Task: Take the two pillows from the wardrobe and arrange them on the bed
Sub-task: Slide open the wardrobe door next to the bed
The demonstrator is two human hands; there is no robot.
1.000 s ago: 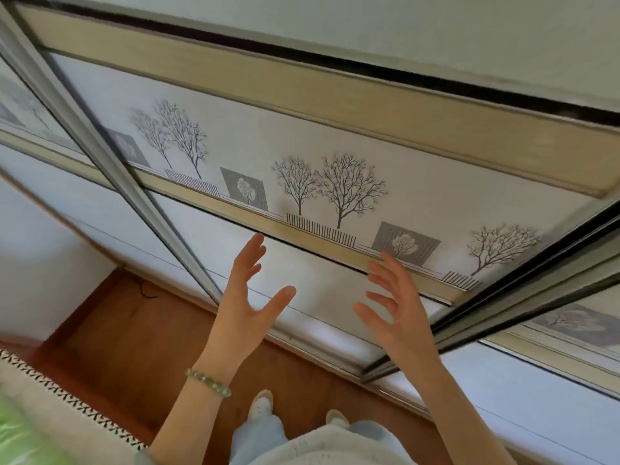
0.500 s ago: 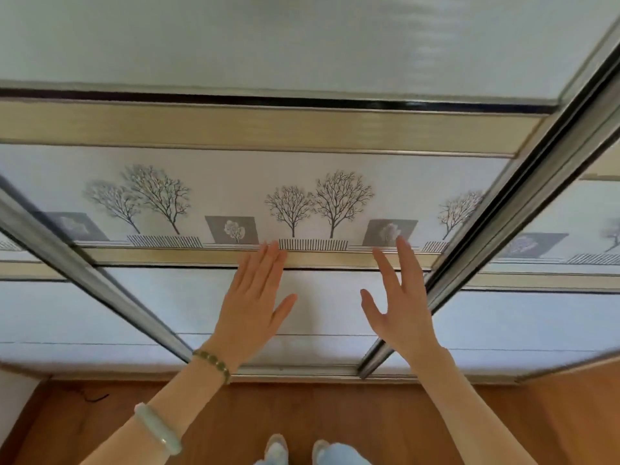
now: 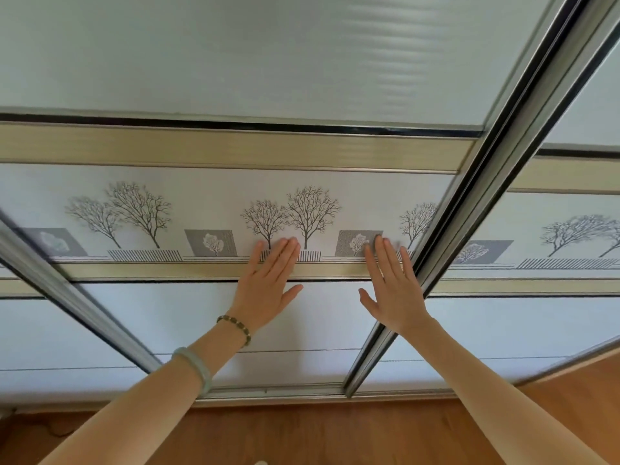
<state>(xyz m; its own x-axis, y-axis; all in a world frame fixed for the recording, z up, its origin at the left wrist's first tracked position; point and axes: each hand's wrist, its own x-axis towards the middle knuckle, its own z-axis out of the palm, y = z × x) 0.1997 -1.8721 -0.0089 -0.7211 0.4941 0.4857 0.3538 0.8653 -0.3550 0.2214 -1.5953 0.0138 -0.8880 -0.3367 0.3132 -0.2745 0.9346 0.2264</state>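
A wardrobe with sliding doors fills the view. Its middle door (image 3: 208, 75) is pale frosted panel with beige bands and a strip of printed bare trees. My left hand (image 3: 266, 285) lies flat on that door, fingers straight over the tree strip and the beige band. My right hand (image 3: 391, 285) presses flat on the same door, just left of its metal edge frame (image 3: 446, 243). Both hands hold nothing. The doors are closed, so no pillow is visible.
Another sliding door (image 3: 563, 236) lies to the right behind the metal frame, and a further metal frame (image 3: 67, 297) crosses at the left. Wooden floor (image 3: 335, 431) runs below the door track.
Both hands have risen and moved forward from mid-air onto the middle door, and now lie flat against it. The view has turned to face the wardrobe squarely.
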